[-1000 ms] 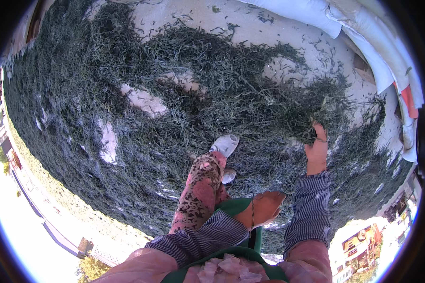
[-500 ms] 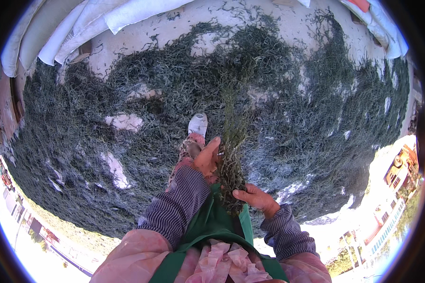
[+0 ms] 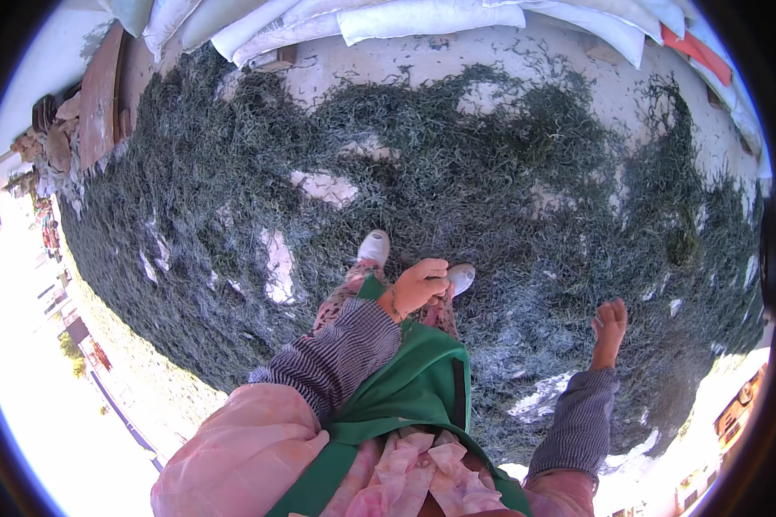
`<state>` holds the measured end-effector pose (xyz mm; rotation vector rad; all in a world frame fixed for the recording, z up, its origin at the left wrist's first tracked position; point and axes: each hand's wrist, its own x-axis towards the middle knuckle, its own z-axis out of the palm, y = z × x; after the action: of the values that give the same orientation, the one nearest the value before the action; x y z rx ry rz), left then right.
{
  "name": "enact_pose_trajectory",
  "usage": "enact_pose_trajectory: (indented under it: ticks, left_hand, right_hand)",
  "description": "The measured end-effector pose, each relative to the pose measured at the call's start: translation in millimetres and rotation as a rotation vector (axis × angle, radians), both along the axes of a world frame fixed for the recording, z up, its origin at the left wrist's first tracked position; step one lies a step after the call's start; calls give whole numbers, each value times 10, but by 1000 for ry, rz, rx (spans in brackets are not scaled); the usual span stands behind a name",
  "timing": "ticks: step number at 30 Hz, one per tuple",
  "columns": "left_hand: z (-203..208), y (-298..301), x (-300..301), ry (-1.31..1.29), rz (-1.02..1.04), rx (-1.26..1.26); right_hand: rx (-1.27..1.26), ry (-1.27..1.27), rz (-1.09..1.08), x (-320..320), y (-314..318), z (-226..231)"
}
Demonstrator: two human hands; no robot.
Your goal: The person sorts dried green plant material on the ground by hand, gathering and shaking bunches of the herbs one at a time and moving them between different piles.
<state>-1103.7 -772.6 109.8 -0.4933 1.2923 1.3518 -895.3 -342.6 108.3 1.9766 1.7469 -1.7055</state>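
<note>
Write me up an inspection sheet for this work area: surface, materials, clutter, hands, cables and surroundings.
Surface: pale ground, showing through in uneven patches.
Job's things: dark green, stringy plant strands, spread loosely, thinning toward the far edge.
Clutter: brown board at the far left, with a jumbled pile beside it.
Left hand: before the body, fingers bent, palm hidden.
Right hand: out to the right, above the strands, fingers loosely bent, nothing seen in it.
Cables: nothing seen.
Surroundings: white sacks along the far edge.

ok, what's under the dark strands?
Pale ground shows through gaps in the strands and past their far edge, toward the sacks. Beneath the thick parts, can't tell: the strands cover it.
</note>
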Motion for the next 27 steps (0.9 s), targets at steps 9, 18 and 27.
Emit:
enact_pose_trajectory:
  ticks: [9, 18, 27]
  left_hand:
    - [-799, -1392, -513, 519, -691, -89]
    - [-1206, -2375, -1652, 384, -53, -287]
    - [-1044, -2649, -2231, -109, 608, -358]
  right_hand:
    - [94, 19, 1044, -2182, -2704, -1500]
    - [611, 244, 1414, -5593, -4940, -2601]
    - [-549, -95, 993, -4963, -5184, -2292]
